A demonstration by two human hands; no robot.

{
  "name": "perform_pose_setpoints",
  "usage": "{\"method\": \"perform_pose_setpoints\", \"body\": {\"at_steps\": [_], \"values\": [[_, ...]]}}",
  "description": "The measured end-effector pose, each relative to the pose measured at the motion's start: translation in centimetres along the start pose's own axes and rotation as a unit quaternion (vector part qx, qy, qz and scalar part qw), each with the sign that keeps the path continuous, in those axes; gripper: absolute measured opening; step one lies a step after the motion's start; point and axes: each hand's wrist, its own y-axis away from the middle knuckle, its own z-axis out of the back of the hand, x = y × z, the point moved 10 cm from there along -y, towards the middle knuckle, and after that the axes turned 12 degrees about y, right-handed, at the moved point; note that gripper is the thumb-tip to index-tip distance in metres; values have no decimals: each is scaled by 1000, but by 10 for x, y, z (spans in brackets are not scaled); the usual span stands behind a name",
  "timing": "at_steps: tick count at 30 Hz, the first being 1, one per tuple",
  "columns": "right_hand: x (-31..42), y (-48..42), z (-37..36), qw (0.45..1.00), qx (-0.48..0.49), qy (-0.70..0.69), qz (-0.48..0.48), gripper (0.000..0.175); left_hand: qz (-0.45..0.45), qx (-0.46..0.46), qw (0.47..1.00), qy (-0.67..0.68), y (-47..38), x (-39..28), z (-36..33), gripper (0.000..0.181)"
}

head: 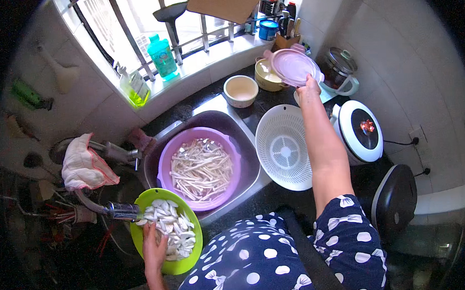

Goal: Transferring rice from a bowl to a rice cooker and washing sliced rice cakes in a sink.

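My left hand (155,243) rests in a green plastic colander (195,240), its fingers on white sliced pieces (176,229) of food; whether it grips any cannot be told. The metal faucet head (122,211) hangs at the colander's upper left rim. Stretched out to the upper right, my right hand (309,88) holds a pink plastic basin or lid (294,66) by its rim, partly over a yellow pot (266,76). Enoki-like mushroom stems (202,169) lie in a purple basin (164,163) inside the sink (243,125). A white colander (283,148) stands right of the sink, partly behind my right forearm.
A cream bowl (241,91) stands behind the sink. A glass kettle (338,68) and a white rice cooker (362,129) are at the right. Bottles, including a teal one (162,56), stand on the windowsill. A cloth (85,165) hangs over the faucet.
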Motion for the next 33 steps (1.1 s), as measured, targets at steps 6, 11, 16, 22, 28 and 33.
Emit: {"method": "perform_pose_setpoints", "body": {"at_steps": [6, 11, 16, 22, 28, 33], "values": [[-25, -19, -1, 999, -26, 22, 10, 48, 8, 2, 1000, 7, -4, -1, -2, 60], [-71, 0, -19, 990, 34, 135, 20, 41, 32, -5, 999, 12, -4, 2, -2, 60], [-111, 22, -28, 983, 90, 159, 2, 38, 49, -8, 999, 15, -4, 2, -2, 60], [-117, 50, -12, 960, 56, 275, 6, 43, 58, -10, 998, 22, -4, 7, -6, 60], [-107, 36, -20, 865, 49, 476, 147, 57, 50, -8, 998, 21, -5, 5, -3, 59], [-100, 53, -14, 810, -11, 568, 147, 60, 63, -25, 997, 41, -2, 11, -1, 60]]}}
